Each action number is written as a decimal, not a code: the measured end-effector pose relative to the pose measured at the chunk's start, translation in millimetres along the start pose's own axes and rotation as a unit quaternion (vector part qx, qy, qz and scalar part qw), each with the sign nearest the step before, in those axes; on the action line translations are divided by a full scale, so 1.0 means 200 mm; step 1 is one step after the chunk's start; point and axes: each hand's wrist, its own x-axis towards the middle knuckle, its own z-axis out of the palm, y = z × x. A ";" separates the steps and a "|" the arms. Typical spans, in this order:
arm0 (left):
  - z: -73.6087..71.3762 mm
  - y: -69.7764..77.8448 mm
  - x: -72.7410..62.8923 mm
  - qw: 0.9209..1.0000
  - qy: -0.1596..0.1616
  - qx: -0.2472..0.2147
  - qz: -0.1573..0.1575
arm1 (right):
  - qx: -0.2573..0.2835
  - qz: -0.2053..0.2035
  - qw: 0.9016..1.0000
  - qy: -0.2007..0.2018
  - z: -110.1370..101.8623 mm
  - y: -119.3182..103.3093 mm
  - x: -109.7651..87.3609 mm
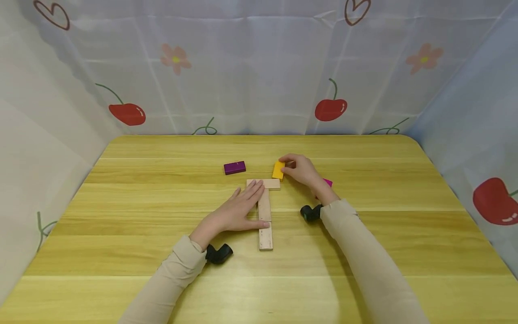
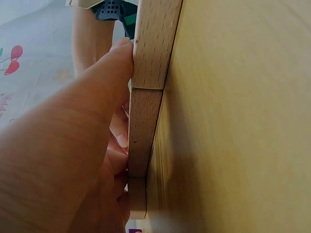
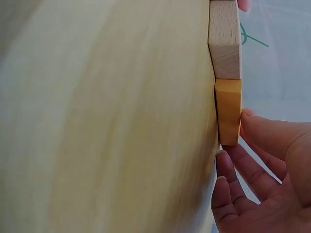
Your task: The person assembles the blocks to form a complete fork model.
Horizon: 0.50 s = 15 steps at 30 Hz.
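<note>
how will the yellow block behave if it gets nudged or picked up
The yellow block would probably slide rather than roll, as its faces look flat. Lying low beside the pale block, it seems unlikely to tip. Its straight edges suggest it is stiff, so the right hand's grip probably won't bend it.

Soft light left pale glare on the near bench (image 1: pixel 297 294) and shadow beside the right sleeve (image 1: pixel 374 265), while wrist views looked softer.

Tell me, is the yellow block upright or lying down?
Lying down: the right wrist view shows the yellow block lengthwise along the table.
</note>
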 end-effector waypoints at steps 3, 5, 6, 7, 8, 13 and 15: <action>0.00 0.00 0.00 1.000 -0.001 -0.001 0.000 | 0.001 -0.001 1.000 -0.008 -0.01 0.00 0.00; 0.00 0.00 0.00 1.000 -0.001 -0.002 0.001 | 0.001 0.001 1.000 -0.012 -0.01 0.00 0.00; 0.00 0.00 0.00 1.000 -0.002 -0.001 0.001 | 0.000 0.000 1.000 -0.014 -0.01 0.00 0.01; -0.01 0.00 0.00 1.000 -0.003 -0.001 0.001 | -0.001 0.000 1.000 -0.015 -0.01 0.00 0.01; -0.01 0.00 0.00 1.000 -0.003 -0.001 0.001 | -0.002 0.000 1.000 -0.016 -0.01 0.00 0.01; 0.00 0.00 0.00 1.000 0.000 -0.002 0.001 | -0.022 -0.020 0.999 -0.025 0.00 0.00 0.02; 0.00 0.00 0.00 1.000 0.001 -0.002 0.002 | -0.031 -0.031 0.999 -0.025 0.01 0.00 0.02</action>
